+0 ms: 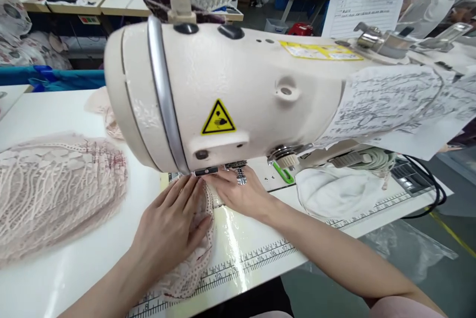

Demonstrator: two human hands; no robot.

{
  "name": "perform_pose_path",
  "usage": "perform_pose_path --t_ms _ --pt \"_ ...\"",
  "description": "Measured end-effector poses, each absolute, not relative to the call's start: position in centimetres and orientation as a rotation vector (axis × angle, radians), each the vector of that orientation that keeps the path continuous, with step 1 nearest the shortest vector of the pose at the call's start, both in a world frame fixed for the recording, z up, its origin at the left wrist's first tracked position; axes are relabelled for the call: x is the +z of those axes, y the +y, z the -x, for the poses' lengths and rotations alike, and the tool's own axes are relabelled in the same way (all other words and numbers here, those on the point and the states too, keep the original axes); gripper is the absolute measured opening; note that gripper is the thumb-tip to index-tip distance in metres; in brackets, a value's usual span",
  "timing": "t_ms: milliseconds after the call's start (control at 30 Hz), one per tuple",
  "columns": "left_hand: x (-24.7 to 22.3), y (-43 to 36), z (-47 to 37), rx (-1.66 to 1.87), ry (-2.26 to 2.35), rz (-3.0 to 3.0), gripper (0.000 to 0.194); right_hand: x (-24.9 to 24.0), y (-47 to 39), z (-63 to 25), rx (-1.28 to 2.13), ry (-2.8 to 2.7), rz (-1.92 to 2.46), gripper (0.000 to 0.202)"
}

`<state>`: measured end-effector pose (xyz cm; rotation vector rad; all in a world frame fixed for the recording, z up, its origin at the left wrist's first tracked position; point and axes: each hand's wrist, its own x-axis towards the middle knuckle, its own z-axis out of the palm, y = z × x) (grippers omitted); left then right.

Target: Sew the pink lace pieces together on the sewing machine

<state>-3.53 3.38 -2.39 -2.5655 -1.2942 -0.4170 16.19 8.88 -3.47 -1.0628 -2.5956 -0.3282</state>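
A folded white cloth [330,191] lies on the glossy white counter [74,258], just beside a bright green plastic tool [284,173]. Behind it sits a coiled pale-green cord [375,158]. Looped black cables [442,194] hang near the counter's right end. Crumpled clear plastic film [409,246] lies on the grey floor [457,286], by a yellow painted line [451,234].

Sewing machine head [226,80] overhangs the fingers [185,190], blocking any pass straight up. Left of them, a strip of white surface [87,258] leaves room toward the lace fabric [55,194]; rightward, a green hooked piece [285,176] and white cloth [330,191] obstruct.
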Motion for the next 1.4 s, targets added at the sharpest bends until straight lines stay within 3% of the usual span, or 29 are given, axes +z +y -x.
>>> perform_pose_path --t_ms 367,700,1400 --pt "-2.6 4.1 3.5 -0.404 -1.307 2.51 0.059 -2.5 8.7 -16.0 -0.131 -2.743 1.14 0.051" --pt "-2.6 4.0 3.3 -0.429 -1.341 2.495 0.056 -3.0 8.6 -16.1 -0.275 -2.761 1.105 0.055" --pt "-2.3 4.1 3.5 -0.409 -1.28 2.477 0.055 -3.5 9.4 -15.9 -0.242 -2.583 0.977 0.038"
